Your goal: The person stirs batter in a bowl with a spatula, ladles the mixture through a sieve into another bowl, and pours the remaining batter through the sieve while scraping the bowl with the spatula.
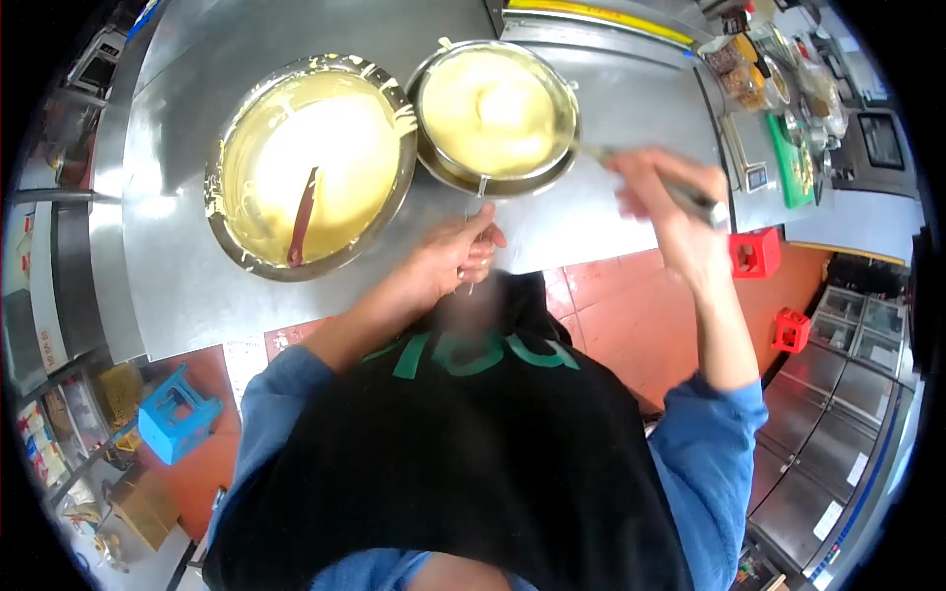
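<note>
On the worktop [168,286], in the head view, we had plenty of batter [345,128] left in the big bowl [399,187], its spatula [304,219] leaning inside. Beside it, more filled what looked like a sieve [503,176] over another bowl [537,185]. Our right hand's [672,202] fingers gripped a tool [698,202], its end blurred at the sieve. Our left hand's [458,254] fingers curled nearby, perhaps empty; we couldn't tell. We judged much remained undone.

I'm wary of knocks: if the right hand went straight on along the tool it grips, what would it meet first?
Probably the right rim of the smaller metal bowl: the right hand aims the tool that way. Its height is unclear, so it might pass above.
</note>
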The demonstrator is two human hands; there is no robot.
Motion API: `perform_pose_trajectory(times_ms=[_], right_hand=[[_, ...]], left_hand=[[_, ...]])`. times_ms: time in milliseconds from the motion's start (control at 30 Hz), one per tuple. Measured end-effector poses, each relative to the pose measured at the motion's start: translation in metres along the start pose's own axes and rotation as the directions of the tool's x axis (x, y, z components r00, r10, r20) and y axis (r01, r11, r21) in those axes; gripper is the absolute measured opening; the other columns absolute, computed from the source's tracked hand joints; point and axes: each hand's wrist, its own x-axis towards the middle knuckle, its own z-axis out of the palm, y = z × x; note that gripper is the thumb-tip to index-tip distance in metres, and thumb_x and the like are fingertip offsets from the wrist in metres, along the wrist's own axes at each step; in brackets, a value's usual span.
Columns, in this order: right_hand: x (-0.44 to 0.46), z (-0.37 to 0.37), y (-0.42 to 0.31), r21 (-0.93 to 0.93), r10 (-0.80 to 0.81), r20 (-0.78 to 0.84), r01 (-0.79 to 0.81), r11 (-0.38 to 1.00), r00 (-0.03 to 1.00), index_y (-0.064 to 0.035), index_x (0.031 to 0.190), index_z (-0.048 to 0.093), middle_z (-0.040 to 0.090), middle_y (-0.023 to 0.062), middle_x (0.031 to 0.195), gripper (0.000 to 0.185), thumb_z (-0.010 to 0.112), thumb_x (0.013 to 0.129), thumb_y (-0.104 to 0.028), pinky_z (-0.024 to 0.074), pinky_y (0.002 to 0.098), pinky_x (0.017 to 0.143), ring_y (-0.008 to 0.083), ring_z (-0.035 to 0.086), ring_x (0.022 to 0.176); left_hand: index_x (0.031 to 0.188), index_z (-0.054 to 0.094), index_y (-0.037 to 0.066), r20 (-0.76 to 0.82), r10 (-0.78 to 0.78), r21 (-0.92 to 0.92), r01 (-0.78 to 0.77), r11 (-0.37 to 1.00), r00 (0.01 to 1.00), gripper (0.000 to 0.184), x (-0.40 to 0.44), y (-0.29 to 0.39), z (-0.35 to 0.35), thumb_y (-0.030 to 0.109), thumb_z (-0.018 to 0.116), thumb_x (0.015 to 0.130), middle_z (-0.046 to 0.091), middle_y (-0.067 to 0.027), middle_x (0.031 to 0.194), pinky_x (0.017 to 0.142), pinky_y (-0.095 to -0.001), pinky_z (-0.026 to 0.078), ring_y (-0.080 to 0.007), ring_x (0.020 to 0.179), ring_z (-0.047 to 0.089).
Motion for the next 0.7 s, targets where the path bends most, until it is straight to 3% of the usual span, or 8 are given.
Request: perform_pose_trajectory(times_ms=[167,200,300,400,467,600,633,700], right_hand=[[0.02,0.029,0.01,0.16,-0.156,-0.049,0.162,0.974,0.987,-0.0003,0.085,0.068,0.061,0.0043,0.062,0.016,0.056,0.084,-0.011,0.0444,0.0218,0.05,0.009,0.056,0.053],[0.027,0.024,0.006,0.221,-0.018,-0.072,0.033,0.975,0.997,-0.0002,0.085,0.068,0.062,0.0046,0.063,0.018,0.055,0.085,-0.012,0.0448,0.0216,0.05,0.0084,0.057,0.054],[0.007,-0.007,-0.002,-0.008,0.012,-0.009,-0.012,1.0,1.0,0.0002,0.084,0.068,0.064,0.0058,0.067,0.017,0.055,0.084,-0.01,0.0465,0.0214,0.05,0.0083,0.059,0.056],[-0.009,0.012,-0.018,0.006,-0.083,0.056,0.083,0.997,0.995,-0.0008,0.085,0.068,0.063,0.0054,0.064,0.014,0.056,0.083,-0.009,0.0456,0.0214,0.052,0.0075,0.058,0.056],[0.017,0.033,0.008,0.156,-0.182,-0.053,0.188,0.97,0.982,-0.0013,0.086,0.068,0.063,0.0062,0.063,0.014,0.057,0.082,-0.009,0.045,0.0218,0.052,0.0078,0.058,0.056],[-0.001,-0.002,-0.008,-0.06,-0.047,0.055,0.05,0.997,0.997,-0.0006,0.085,0.067,0.065,0.007,0.066,0.013,0.057,0.082,-0.007,0.0458,0.0229,0.052,0.0111,0.06,0.057],[-0.008,0.002,-0.012,-0.052,-0.206,0.077,0.21,0.976,0.976,0.0,0.083,0.067,0.066,0.0074,0.069,0.011,0.058,0.081,-0.005,0.0468,0.0238,0.052,0.0109,0.062,0.059],[-0.006,0.022,-0.01,0.004,-0.19,0.04,0.19,0.982,0.981,0.0003,0.082,0.067,0.067,0.0082,0.071,0.009,0.059,0.08,-0.005,0.0488,0.0249,0.055,0.0114,0.064,0.062]], left_hand=[[0.08,0.052,0.003,0.118,-0.019,0.037,0.015,0.999,0.993,0.044,0.005,-0.004,-0.013,0.046,0.05,0.09,0.024,0.0062,0.05,0.036,-0.0208,0.018,-0.0055,0.041,0.021],[0.08,0.052,0.003,0.078,-0.019,0.045,0.015,0.999,0.997,0.044,0.004,-0.003,-0.012,0.045,0.05,0.091,0.024,0.0061,0.05,0.036,-0.021,0.019,-0.0055,0.04,0.021],[0.081,0.052,0.003,-0.04,0.029,0.038,-0.027,0.999,0.999,0.042,-0.007,0.005,-0.002,0.044,0.048,0.092,0.026,0.0052,0.049,0.035,-0.0217,0.02,-0.0058,0.038,0.022],[0.083,0.052,0.002,0.082,0.063,0.05,-0.068,0.996,0.995,0.042,0.0,-0.005,-0.012,0.042,0.048,0.093,0.03,0.0033,0.053,0.037,-0.0231,0.021,-0.0067,0.04,0.025],[0.082,0.051,0.002,0.058,0.046,0.041,-0.048,0.998,0.997,0.04,0.001,-0.004,-0.016,0.04,0.047,0.094,0.031,0.0024,0.052,0.037,-0.0233,0.021,-0.0071,0.04,0.025],[0.081,0.051,0.003,-0.023,0.098,0.075,-0.096,0.993,0.995,0.037,-0.006,0.009,-0.002,0.037,0.046,0.095,0.032,0.0026,0.051,0.036,-0.0235,0.022,-0.007,0.039,0.025],[0.081,0.051,0.003,-0.028,0.086,0.086,-0.084,0.993,0.996,0.037,-0.006,0.007,0.0,0.038,0.045,0.095,0.032,0.0031,0.051,0.035,-0.0231,0.022,-0.0065,0.039,0.026],[0.08,0.05,0.003,0.003,0.063,0.073,-0.064,0.995,0.998,0.037,-0.002,-0.003,-0.008,0.037,0.045,0.095,0.032,0.003,0.051,0.034,-0.0236,0.022,-0.0066,0.038,0.026]])
